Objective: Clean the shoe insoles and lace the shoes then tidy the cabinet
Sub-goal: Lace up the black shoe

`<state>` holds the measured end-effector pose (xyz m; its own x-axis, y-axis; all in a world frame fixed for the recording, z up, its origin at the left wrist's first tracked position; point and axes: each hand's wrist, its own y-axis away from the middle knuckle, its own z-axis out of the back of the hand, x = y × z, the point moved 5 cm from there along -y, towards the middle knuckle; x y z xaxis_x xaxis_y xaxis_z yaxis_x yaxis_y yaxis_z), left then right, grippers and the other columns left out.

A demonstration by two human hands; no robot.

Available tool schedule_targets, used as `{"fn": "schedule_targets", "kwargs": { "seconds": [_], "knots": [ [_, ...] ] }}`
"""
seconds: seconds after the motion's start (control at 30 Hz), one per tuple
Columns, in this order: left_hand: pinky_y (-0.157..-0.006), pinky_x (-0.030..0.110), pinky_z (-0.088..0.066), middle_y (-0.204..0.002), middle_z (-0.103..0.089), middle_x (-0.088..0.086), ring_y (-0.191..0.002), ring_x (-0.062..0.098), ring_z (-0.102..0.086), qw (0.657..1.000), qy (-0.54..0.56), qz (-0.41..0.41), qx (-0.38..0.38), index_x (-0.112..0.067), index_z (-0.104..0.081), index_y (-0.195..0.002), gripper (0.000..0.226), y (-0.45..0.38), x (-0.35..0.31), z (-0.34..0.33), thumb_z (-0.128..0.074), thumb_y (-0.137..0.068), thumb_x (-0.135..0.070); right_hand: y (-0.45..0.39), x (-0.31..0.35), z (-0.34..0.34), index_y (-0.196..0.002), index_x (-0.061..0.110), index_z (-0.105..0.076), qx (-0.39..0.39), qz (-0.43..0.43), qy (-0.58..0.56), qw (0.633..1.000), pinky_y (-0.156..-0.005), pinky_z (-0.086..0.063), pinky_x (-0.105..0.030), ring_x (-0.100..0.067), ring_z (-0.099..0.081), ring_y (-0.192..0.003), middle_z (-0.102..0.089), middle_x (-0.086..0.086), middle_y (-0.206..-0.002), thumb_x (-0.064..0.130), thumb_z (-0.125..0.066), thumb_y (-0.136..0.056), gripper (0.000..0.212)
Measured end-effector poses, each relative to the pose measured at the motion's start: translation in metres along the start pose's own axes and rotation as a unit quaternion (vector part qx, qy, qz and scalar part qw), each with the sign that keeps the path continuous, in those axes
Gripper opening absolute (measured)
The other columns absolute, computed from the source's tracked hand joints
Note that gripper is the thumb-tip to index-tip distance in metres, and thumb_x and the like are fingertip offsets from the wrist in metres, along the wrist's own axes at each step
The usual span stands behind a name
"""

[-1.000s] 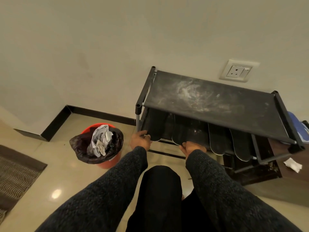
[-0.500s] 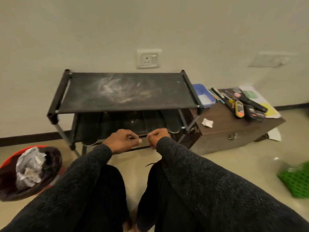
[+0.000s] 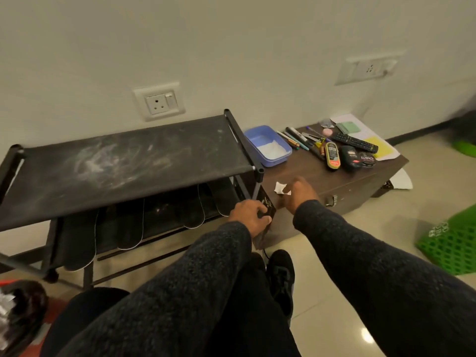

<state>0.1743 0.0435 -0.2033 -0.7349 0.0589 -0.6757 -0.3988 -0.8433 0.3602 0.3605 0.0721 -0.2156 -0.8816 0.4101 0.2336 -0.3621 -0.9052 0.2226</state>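
Several black insoles (image 3: 128, 224) hang side by side over the lower shelf of a dusty black shoe rack (image 3: 128, 163). At the rack's right end my left hand (image 3: 248, 215) grips one more black insole (image 3: 268, 206), held upright against the corner post. My right hand (image 3: 298, 193) reaches over the low brown cabinet (image 3: 342, 184), with its fingertips at a crumpled white tissue (image 3: 279, 187) lying there. Motion blur hides whether it has hold of the tissue. A black shoe (image 3: 280, 276) lies on the floor by my knee.
On the cabinet sit a blue tub (image 3: 268, 145), pens, a remote (image 3: 355, 143), polish tins (image 3: 332, 155) and papers. A green basket (image 3: 450, 246) stands on the floor at right. A red bin with a black liner (image 3: 18, 313) is at lower left.
My view swung right from the rack to the cabinet. My left hand moved to the rack's right end and took an insole. My right hand left the shelf and reached to the tissue.
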Motion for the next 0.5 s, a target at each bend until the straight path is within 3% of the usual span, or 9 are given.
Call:
{"fn": "schedule_targets", "kwargs": {
  "seconds": [0.17,0.3,0.43,0.5],
  "knots": [
    [-0.105,0.035,-0.048,-0.135,-0.063,0.003,-0.125,0.019,-0.058,1.000,0.013,0.006,0.009,-0.020,-0.068,-0.127,0.034,-0.021,0.002,-0.001,-0.070,-0.095,-0.032,-0.022,-0.006,-0.006,-0.122,0.020,-0.070,0.060,0.022,0.001,0.998,-0.101,-0.051,-0.042,-0.025,-0.058,-0.116,-0.061,-0.008,-0.130,0.021,-0.071,-0.091,0.032],
    [-0.101,0.035,-0.049,-0.129,-0.066,0.002,-0.118,0.019,-0.061,0.999,0.030,0.022,-0.008,-0.020,-0.070,-0.120,0.028,-0.017,0.010,0.004,-0.070,-0.095,-0.033,-0.017,-0.020,-0.003,-0.117,0.015,-0.072,0.042,-0.029,-0.132,0.990,-0.094,-0.053,-0.038,-0.022,-0.062,-0.106,-0.066,-0.008,-0.121,0.019,-0.064,-0.097,0.022],
    [-0.080,0.026,-0.052,-0.102,-0.071,-0.003,-0.092,0.012,-0.065,0.992,0.112,0.052,-0.010,-0.024,-0.073,-0.099,0.011,-0.002,0.013,0.011,-0.069,-0.096,-0.033,0.025,-0.017,0.003,-0.091,0.016,-0.071,0.110,-0.059,-0.368,0.922,-0.080,-0.054,-0.035,-0.014,-0.062,-0.088,-0.070,-0.006,-0.102,0.011,-0.066,-0.094,0.007],
    [-0.070,0.026,-0.055,-0.097,-0.073,-0.001,-0.082,0.013,-0.066,0.973,0.212,0.089,0.000,-0.020,-0.073,-0.101,0.021,0.012,0.015,0.012,-0.067,-0.097,-0.039,0.051,-0.004,0.005,-0.091,0.012,-0.070,0.161,-0.056,-0.417,0.893,-0.072,-0.054,-0.033,-0.015,-0.064,-0.081,-0.073,-0.009,-0.098,0.008,-0.071,-0.090,0.004]
  ]
}}
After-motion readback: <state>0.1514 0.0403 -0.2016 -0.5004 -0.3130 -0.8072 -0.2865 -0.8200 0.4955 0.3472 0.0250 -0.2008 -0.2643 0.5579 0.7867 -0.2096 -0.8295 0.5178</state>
